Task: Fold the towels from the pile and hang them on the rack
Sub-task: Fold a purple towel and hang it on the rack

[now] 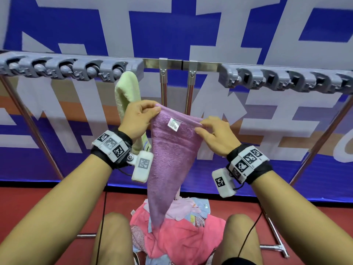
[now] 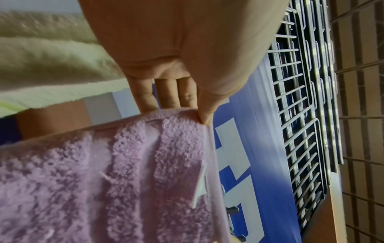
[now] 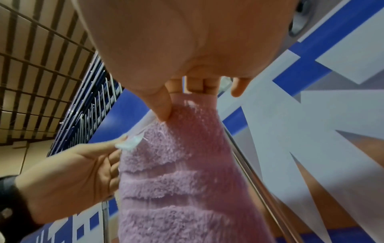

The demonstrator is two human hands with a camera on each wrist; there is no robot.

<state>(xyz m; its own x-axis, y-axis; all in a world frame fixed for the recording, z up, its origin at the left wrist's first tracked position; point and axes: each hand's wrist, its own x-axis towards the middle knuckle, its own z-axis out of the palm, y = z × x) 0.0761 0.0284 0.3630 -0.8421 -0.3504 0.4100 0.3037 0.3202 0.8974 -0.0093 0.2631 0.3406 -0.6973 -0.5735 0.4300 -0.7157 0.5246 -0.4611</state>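
A purple towel (image 1: 172, 153) hangs in front of me, narrowing to a point over the pile (image 1: 181, 232). My left hand (image 1: 142, 115) pinches its upper left corner, and my right hand (image 1: 212, 129) pinches the upper right corner. A white label (image 1: 173, 124) sits near the top hem. The left wrist view shows the thumb and fingers (image 2: 166, 97) clamped on the purple towel (image 2: 104, 180). In the right wrist view the thumb (image 3: 160, 106) presses the purple towel (image 3: 182, 180) against the fingers. A light green towel (image 1: 127, 96) hangs from a clip on the rack (image 1: 172, 64).
The rack carries grey clip rows at left (image 1: 72, 68) and right (image 1: 286, 79), with two metal posts (image 1: 176, 92) in the middle. The pile of pink, blue and patterned towels lies on the red floor (image 1: 47, 194) between my knees. A blue and white banner (image 1: 172, 25) stands behind.
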